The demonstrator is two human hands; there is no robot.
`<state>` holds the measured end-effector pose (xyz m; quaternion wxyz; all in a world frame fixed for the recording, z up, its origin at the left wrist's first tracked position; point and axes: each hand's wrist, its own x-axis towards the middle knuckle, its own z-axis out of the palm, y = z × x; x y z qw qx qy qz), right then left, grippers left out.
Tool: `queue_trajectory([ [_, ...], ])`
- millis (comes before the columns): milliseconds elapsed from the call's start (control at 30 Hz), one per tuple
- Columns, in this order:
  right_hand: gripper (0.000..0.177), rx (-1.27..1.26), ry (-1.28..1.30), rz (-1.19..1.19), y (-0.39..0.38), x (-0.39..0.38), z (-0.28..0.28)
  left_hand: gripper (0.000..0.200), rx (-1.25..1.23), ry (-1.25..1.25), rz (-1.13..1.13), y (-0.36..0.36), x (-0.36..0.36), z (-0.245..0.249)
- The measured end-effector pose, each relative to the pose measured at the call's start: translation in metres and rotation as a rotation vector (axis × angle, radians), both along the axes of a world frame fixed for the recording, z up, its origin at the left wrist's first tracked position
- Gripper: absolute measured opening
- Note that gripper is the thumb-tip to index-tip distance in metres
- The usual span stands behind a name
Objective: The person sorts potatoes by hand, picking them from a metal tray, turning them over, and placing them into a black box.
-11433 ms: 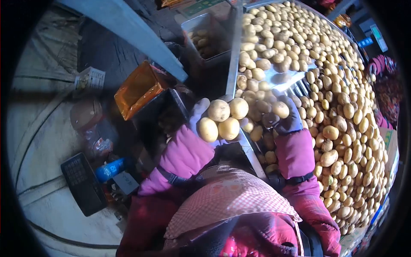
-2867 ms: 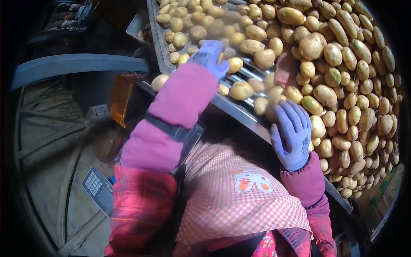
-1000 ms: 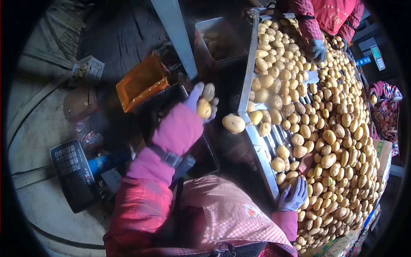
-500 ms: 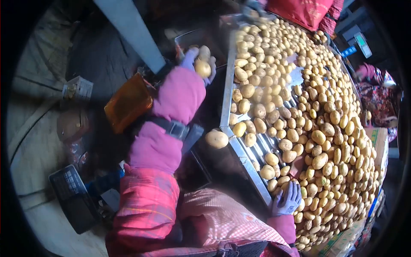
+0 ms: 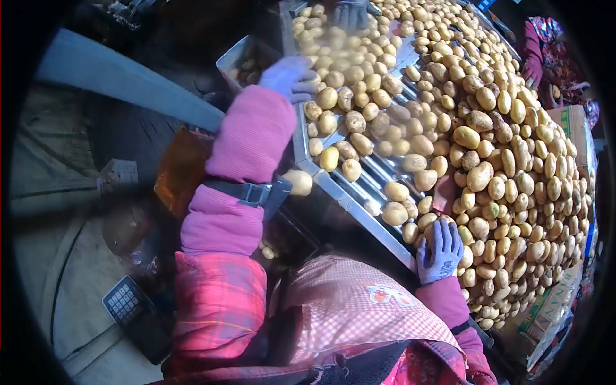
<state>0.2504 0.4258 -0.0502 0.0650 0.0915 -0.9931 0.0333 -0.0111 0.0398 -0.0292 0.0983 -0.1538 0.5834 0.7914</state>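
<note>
Head view: a roller table [image 5: 358, 214] with a metal rim carries a broad heap of potatoes [image 5: 466, 136], dense across its right side and thinner over the bare rollers near its front rim. The left hand [image 5: 287, 78], in a pale purple glove, is at the table's left rim, its fingers stretched out toward the potatoes with small gaps between them; its palm is hidden. The right hand [image 5: 441, 251], gloved alike, lies over the front rim of the table with its fingers a little apart on a potato; whether it grips that potato I cannot tell. A red-brown piece [image 5: 444, 194] lies among the potatoes on the table, just beyond the right hand. One loose potato [image 5: 298, 182] is just outside the table's front left corner, beside the left sleeve [image 5: 247, 138]. Left of the table are a light-rimmed bin [image 5: 232, 56] with potatoes inside, an orange-lined container [image 5: 179, 170] and, farther off, a keypad device [image 5: 136, 314]. At the table's far end shows a co-worker's grey glove [image 5: 350, 14]; another person [image 5: 568, 64] is beyond its right edge.
</note>
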Motion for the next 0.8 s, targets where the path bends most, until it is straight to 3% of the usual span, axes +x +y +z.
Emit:
queue_trajectory([
  [133,0.056,-0.034,-0.047,-0.006,-0.003,0.0,0.008,0.03,-0.552,0.272,-0.354,0.074,-0.031,-0.034],
  [167,0.055,-0.048,-0.043,0.005,-0.002,-0.001,0.01,0.03,-0.631,0.384,-0.407,0.097,-0.039,-0.038],
  [233,0.055,-0.058,0.002,0.038,-0.001,-0.004,0.013,0.031,-1.046,0.474,-0.486,0.141,-0.056,-0.041],
  [267,0.054,-0.064,0.023,0.052,0.001,-0.004,0.012,0.035,-1.091,0.648,-0.426,0.157,-0.066,-0.062],
  [300,0.053,-0.067,0.044,0.065,0.003,-0.005,0.01,0.035,-1.082,0.662,-0.427,0.167,-0.08,-0.081],
  [367,0.051,-0.063,0.123,0.088,0.005,-0.008,0.005,0.036,-1.631,0.495,-0.634,0.186,-0.094,-0.082],
  [433,0.051,-0.075,0.123,0.08,0.005,-0.01,0.003,0.037,-1.63,0.583,-0.546,0.197,-0.091,-0.074],
  [500,0.051,-0.075,0.086,0.09,0.009,-0.01,-0.001,0.035,-1.83,0.464,-0.635,0.207,-0.1,-0.071],
  [567,0.051,-0.072,0.087,0.108,0.011,-0.013,-0.002,0.032,-1.842,0.511,-0.633,0.205,-0.109,-0.079],
  [633,0.05,-0.053,0.104,0.141,0.012,-0.016,-0.003,0.03,-1.22,0.397,-0.41,0.187,-0.111,-0.087],
  [700,0.05,-0.07,0.098,0.155,0.009,-0.021,0.0,0.029,-0.86,0.777,-0.333,0.133,-0.106,-0.08],
  [767,0.05,-0.066,0.073,0.159,0.009,-0.024,-0.001,0.024,-0.383,0.186,-0.213,0.097,-0.071,-0.012],
  [800,0.051,-0.086,0.044,0.161,0.009,-0.024,-0.001,0.026,-0.31,0.163,-0.218,0.062,-0.067,-0.015],
])
